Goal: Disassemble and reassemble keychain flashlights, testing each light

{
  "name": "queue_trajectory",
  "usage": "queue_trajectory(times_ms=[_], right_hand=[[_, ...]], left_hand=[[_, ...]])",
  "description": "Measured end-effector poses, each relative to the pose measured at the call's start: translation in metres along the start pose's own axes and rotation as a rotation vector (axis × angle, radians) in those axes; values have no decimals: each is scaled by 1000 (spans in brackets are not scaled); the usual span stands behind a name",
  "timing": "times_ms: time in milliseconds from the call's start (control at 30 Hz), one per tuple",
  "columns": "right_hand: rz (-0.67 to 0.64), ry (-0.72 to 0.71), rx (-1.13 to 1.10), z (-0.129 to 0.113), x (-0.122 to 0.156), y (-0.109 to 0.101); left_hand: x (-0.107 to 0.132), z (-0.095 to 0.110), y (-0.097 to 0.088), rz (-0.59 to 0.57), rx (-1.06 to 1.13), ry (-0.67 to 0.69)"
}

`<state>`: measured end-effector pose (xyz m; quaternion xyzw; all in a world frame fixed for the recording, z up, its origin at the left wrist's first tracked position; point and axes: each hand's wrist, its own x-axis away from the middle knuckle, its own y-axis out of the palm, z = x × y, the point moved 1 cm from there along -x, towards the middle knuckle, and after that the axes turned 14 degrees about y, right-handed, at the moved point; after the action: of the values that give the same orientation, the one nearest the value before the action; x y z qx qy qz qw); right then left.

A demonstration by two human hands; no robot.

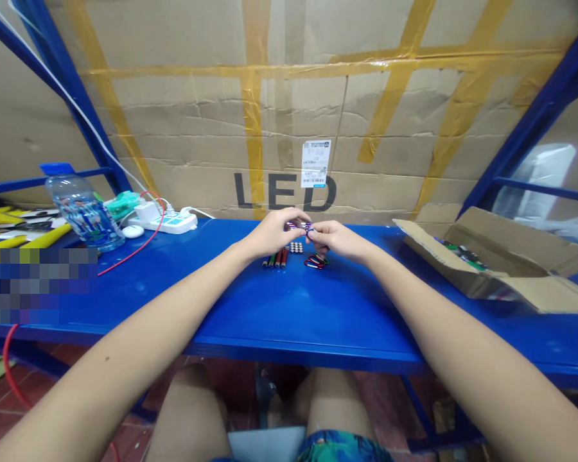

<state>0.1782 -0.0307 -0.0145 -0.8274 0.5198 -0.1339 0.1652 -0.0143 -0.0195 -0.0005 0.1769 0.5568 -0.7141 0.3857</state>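
My left hand [273,232] and my right hand [336,239] meet above the blue metal shelf [270,308], fingers pinched together on a small purple metal piece [302,226] held between them. Just below the hands lie a row of short coloured tubes [276,258], a small cluster of silver button cells [296,247] and a few coloured clip rings [315,262]. What exactly the pinched piece is stays too small to tell.
An open cardboard box [505,256] with small parts sits at the right. At the left stand a water bottle [84,212], a white power strip [166,221] with a red wire, and yellow items. A big taped carton marked LED forms the back wall.
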Motion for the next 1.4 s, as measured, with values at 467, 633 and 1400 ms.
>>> queue_trajectory(times_ms=[467, 633, 1400], right_hand=[[253, -159, -206, -4, -4, 3], [300, -193, -219, -5, -4, 3], [497, 95, 307, -1, -2, -12]], left_hand=[[-3, -2, -1, 207, 228, -240], [-4, 1, -1, 258, 304, -276], [11, -38, -28, 238, -108, -330]])
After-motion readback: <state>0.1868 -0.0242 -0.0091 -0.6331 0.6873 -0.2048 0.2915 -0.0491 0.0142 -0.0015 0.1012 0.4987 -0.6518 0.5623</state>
